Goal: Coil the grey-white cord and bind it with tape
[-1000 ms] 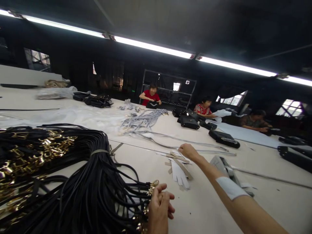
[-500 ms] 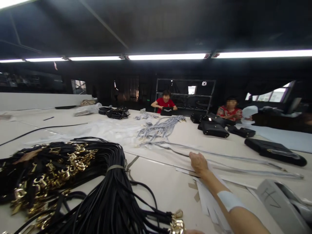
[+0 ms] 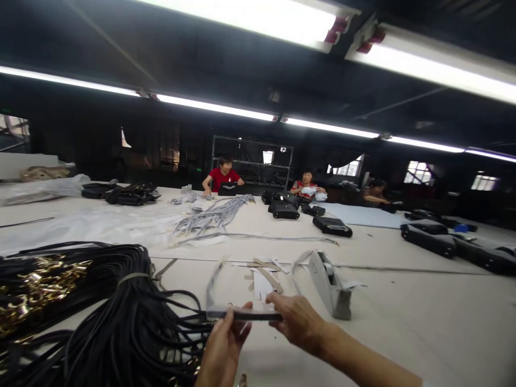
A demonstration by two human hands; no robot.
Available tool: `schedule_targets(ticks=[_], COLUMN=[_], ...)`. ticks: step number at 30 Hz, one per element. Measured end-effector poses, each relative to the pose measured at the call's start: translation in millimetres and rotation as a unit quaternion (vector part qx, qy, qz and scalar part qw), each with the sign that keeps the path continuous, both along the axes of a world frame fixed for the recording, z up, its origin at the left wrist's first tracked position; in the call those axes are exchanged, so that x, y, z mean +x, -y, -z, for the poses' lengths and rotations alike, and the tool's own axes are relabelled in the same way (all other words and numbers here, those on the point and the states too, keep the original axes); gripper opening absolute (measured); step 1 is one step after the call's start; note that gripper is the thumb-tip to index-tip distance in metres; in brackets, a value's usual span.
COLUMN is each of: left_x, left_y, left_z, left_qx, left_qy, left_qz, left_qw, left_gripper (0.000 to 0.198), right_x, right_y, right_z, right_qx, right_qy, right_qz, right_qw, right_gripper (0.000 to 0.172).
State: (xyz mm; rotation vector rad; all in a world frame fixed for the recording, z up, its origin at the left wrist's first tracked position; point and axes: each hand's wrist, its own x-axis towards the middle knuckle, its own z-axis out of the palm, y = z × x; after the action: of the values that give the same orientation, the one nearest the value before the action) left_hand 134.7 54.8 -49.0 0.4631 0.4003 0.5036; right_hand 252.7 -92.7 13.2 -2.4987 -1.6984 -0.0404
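Note:
Both of my hands hold one thin grey strip (image 3: 242,315) stretched level between them just above the table. My left hand (image 3: 223,346) pinches its left end and my right hand (image 3: 296,320) pinches its right end. The strip's free part curls up and back from the left end. A big bundle of black straps (image 3: 121,322) with gold clasps (image 3: 36,287) lies at my left, touching my left wrist area. Cut paper scraps (image 3: 262,277) lie just beyond my hands.
A grey tape dispenser (image 3: 328,285) stands right of the scraps. Grey straps (image 3: 213,215) and black bags (image 3: 332,226) lie farther back on the long white table (image 3: 423,322). Three people sit at the far side: two in red tops (image 3: 220,177), one farther right.
My right hand drew back from the scraps with a grey strip, and my left hand came up to take its other end. The camera tilted up and swung.

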Motion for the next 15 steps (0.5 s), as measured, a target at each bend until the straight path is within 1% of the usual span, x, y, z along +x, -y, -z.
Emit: schedule_targets(ticks=[1,2,4,6,8,10,12,14,15], left_x=[-5,-10,-24,-42,-62,-83,-102,-119,-126], left_y=[-3,-8,-25,-47,-69,-90,-108,-126,-133], left_z=[-13.1,-26.7,-53.7,-76.5,-91.6,-97.7,-95.9,-89.7,-86.3], left_qx=[0.002,0.01,0.033,0.064,0.107,0.162,0.222,0.286,0.323], left_qy=[-0.009,-0.01,0.011,0.036,0.039,0.014,-0.04,-0.123,-0.173], left_qz=[-0.028,-0.052,-0.079,-0.099,-0.127,-0.163,-0.205,-0.246,-0.269], left_qw=[1.0,0.999,0.996,0.992,0.985,0.973,0.952,0.918,0.891], left_gripper=[0.02,0.025,0.033,0.038,0.038,0.036,0.035,0.03,0.025], right_x=[10,20,38,48,52,52,49,43,38], right_y=[15,31,60,88,113,134,152,166,173], right_z=[-1.2,-3.5,-10.1,-17.3,-22.7,-23.2,-17.0,-5.0,2.1], right_qx=[0.0,-0.004,-0.015,-0.011,0.009,0.031,0.044,0.045,0.043], right_qy=[-0.025,-0.039,-0.057,-0.067,-0.069,-0.08,-0.11,-0.154,-0.174], right_qz=[0.037,0.058,0.078,0.1,0.119,0.134,0.151,0.171,0.18], right_qw=[0.999,0.998,0.995,0.993,0.99,0.987,0.981,0.972,0.967], right_gripper=[0.024,0.019,0.006,0.008,0.015,0.017,0.017,0.019,0.02])
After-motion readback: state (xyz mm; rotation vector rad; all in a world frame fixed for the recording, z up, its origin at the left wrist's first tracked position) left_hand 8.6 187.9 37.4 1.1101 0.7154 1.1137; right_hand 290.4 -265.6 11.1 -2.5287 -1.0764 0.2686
